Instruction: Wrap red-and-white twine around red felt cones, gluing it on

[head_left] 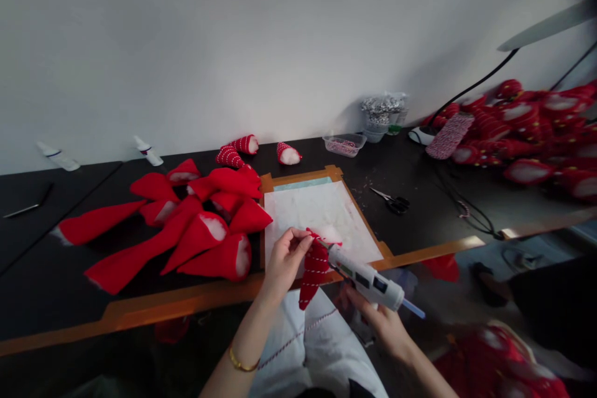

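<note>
My left hand [284,261] is closed, pinching the edge of a red stuffed felt cone [314,270] wound with red-and-white twine. White stuffing shows at its wide upper end, and its point hangs down over my lap. Wrapped round the handle of a white glue gun [366,277] is my right hand [380,320]. The gun's nozzle is against or very near the cone's rim; I cannot tell which. A bluish glue stick [413,308] protrudes from the gun's back. Loose twine [298,337] trails across my lap.
Plain red cones [196,230] are heaped left of the white work sheet [321,205]. Scissors [394,201], a plastic tub [344,144] and a twine bundle [450,135] lie to the right. Finished-looking cones [522,118] pile beneath a lamp [550,25]. Bottles [149,151] stand far left.
</note>
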The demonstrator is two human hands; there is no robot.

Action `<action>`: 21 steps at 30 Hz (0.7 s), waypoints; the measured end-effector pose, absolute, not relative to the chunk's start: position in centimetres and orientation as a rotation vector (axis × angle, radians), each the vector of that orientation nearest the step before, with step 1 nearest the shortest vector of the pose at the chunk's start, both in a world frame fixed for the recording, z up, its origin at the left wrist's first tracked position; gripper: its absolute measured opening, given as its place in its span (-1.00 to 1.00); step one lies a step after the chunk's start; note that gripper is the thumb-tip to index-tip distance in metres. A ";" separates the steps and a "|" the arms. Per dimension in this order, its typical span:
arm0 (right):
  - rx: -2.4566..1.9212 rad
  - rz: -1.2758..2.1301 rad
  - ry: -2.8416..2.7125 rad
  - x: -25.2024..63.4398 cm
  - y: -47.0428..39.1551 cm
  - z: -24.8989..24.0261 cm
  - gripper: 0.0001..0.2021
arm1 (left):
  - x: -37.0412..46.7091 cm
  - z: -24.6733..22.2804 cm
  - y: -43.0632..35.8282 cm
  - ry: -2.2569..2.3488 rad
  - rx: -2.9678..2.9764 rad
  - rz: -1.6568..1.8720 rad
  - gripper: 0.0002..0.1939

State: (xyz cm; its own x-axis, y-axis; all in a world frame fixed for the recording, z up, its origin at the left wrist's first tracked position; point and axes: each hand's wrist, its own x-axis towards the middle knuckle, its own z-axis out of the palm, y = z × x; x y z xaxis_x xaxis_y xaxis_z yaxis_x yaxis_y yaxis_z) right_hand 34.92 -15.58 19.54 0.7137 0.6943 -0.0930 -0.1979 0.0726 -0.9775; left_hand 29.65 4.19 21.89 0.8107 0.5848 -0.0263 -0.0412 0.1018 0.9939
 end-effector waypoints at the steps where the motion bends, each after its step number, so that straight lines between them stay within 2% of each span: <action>1: -1.336 0.706 -0.453 34.9 -15.4 19.6 -0.57 | 29.6 22.0 4.1 0.484 1.394 0.484 -0.72; 21: -1.390 0.686 -0.445 35.1 -14.6 19.4 -0.51 | 29.5 22.1 4.0 0.508 1.403 0.487 -0.71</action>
